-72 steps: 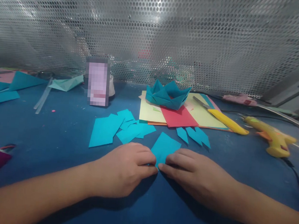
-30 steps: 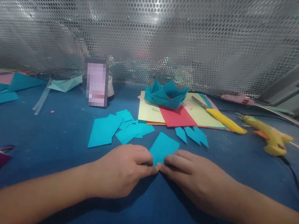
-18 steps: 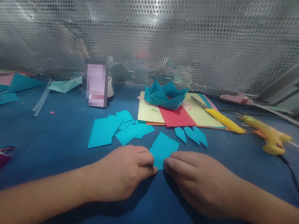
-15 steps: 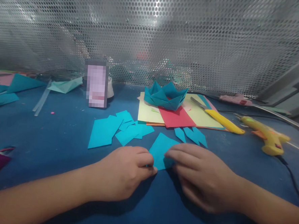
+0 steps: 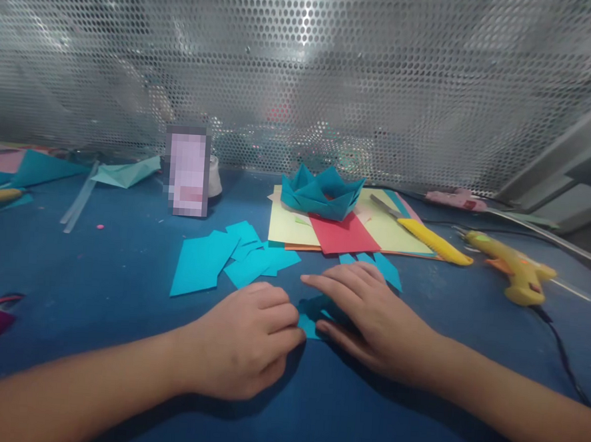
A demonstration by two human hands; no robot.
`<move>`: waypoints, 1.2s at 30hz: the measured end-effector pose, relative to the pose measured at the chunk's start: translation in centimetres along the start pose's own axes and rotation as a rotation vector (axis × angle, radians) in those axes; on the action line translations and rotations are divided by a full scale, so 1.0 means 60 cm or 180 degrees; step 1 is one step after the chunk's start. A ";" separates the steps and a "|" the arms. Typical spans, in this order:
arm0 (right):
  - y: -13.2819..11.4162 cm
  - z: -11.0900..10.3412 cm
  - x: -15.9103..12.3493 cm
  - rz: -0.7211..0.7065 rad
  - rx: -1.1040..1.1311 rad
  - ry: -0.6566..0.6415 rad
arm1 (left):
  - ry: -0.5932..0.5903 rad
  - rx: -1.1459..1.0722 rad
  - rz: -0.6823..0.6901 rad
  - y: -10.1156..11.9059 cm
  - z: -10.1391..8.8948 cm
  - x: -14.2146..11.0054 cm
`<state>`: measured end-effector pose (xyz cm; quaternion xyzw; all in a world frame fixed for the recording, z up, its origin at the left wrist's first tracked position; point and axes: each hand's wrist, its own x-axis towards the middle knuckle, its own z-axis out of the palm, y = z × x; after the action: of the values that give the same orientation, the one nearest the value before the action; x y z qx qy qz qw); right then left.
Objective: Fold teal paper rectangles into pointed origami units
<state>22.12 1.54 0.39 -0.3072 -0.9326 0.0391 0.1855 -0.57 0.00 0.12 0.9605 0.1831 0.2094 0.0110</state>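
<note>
A small piece of blue paper [image 5: 309, 327] lies on the blue table between my hands, partly hidden and shaded. My left hand [image 5: 251, 338] is closed, its fingertips pressed on the paper's left edge. Over the paper, my right hand [image 5: 370, 312] has its fingers stretched out and its thumb apart, with the thumb tip at the paper's near part. Beyond my left hand lies a loose pile of blue paper pieces [image 5: 200, 265]. Small pointed blue paper pieces [image 5: 389, 272] lie just beyond my right hand, partly covered by it.
A folded blue paper crown shape [image 5: 322, 194] stands on coloured sheets [image 5: 290, 227] with a red paper [image 5: 345, 234]. To the right are a yellow-handled knife [image 5: 434, 241] and a yellow glue gun [image 5: 516, 264] with its cord. A blurred phone [image 5: 189, 174] stands behind; perforated metal [image 5: 305, 68] closes the back.
My right hand has let go of the near fold and spread over the paper, now covering most of it. My left hand stays at the paper's edge. A yellow object has entered at far left.
</note>
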 end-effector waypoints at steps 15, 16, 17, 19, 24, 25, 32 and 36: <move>-0.010 -0.031 -0.002 0.1599 0.1121 -0.0738 | -0.0209 -0.0390 0.0126 0.000 -0.003 -0.002; -0.009 -0.033 -0.001 0.1602 0.1133 -0.0826 | -0.0238 -0.0397 0.0120 0.000 -0.003 -0.001; -0.009 -0.034 -0.001 0.1579 0.1164 -0.0865 | -0.0265 -0.0404 0.0126 0.000 -0.002 0.000; -0.008 -0.032 0.001 0.1457 0.1259 -0.0750 | -0.0311 -0.0413 0.0125 -0.002 -0.001 0.001; -0.006 -0.011 0.004 0.0743 0.1314 -0.0107 | -0.0291 -0.0416 0.0117 -0.005 0.001 -0.002; -0.005 -0.006 0.005 0.0662 0.1318 -0.0050 | -0.0277 -0.0413 0.0118 -0.005 0.001 -0.003; 0.008 0.013 0.000 0.0055 0.0809 0.0296 | -0.0260 -0.0292 -0.0187 0.013 -0.002 0.002; 0.010 0.018 -0.003 -0.0329 0.0171 0.0295 | -0.0299 -0.0219 -0.0358 0.022 -0.005 0.005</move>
<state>22.18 1.98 -0.80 -0.2551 -0.9362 0.0403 0.2384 0.00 -1.14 0.62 0.9565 0.2287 0.1693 0.0644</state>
